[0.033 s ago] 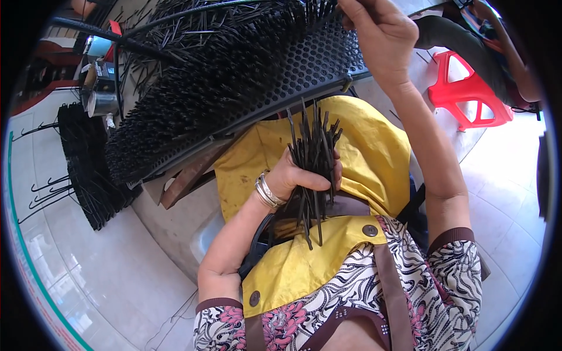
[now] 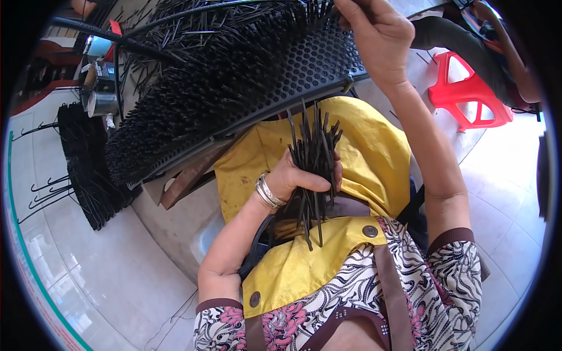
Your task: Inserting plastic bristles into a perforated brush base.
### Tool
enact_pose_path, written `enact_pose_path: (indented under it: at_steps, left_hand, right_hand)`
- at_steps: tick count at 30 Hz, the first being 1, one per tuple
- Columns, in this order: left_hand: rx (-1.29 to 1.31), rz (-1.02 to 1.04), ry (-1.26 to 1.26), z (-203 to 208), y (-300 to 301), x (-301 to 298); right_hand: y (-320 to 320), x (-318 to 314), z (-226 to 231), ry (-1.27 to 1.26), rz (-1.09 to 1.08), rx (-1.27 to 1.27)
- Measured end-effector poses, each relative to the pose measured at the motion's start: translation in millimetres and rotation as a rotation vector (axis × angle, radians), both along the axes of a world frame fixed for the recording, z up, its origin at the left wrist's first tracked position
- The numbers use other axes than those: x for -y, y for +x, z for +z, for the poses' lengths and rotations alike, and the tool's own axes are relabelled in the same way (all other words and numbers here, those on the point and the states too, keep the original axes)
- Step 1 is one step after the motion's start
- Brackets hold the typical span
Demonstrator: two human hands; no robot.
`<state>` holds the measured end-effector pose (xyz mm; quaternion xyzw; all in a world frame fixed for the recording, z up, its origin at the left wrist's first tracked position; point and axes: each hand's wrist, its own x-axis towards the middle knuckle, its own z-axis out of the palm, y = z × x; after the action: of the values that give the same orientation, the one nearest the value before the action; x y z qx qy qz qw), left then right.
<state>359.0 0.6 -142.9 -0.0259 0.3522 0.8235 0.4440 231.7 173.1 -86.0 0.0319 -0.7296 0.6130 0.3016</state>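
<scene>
My left hand is wrapped round a bundle of thin black strips above my lap. The strips stick out at both ends of the fist and point roughly up and down. Over the far right end of a black perforated board, my right hand is raised with its fingers pinched together. Its fingertips are close to the board's holes, near the upper edge of the picture, and I cannot make out what they hold. Many black strips stand upright in the board, densely packed over its left and far part.
Loose black strips lie piled behind the board. Black strips on hooked wires hang at the left. A metal can stands nearby. A red plastic stool and another person's arm are at the right. A yellow apron covers my lap.
My right hand has shifted very slightly to the left. The left hand and its bundle have hardly moved.
</scene>
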Motion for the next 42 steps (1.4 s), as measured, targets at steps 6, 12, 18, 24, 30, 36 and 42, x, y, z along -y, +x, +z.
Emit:
enact_pose_path:
  at_steps: [6,12,18,24,30,36,42]
  left_hand:
    - [0.038,-0.020,0.027,-2,1,1]
    - [0.038,-0.014,0.043,-2,3,4]
    - [0.002,-0.019,0.032,1,5,4]
    - [-0.026,0.002,-0.017,-2,6,9]
    - [-0.059,0.062,0.067,-10,11,11]
    - [-0.089,0.087,0.081,-12,15,11]
    - [-0.116,0.053,0.062,-17,24,8]
  right_hand:
    - [-9,11,10,0.290,-0.006,-0.215]
    - [-10,20,11,0.435,0.055,-0.381]
    - [-17,20,-21,0.997,0.078,-0.217]
    - [-7,-9,-13,0.923,-0.125,-0.416]
    - [12,-75,-55,0.425,-0.036,0.513]
    - [21,-75,-74,0.067,0.125,0.505]
    - [62,-44,-61,-0.057,-0.026,0.459]
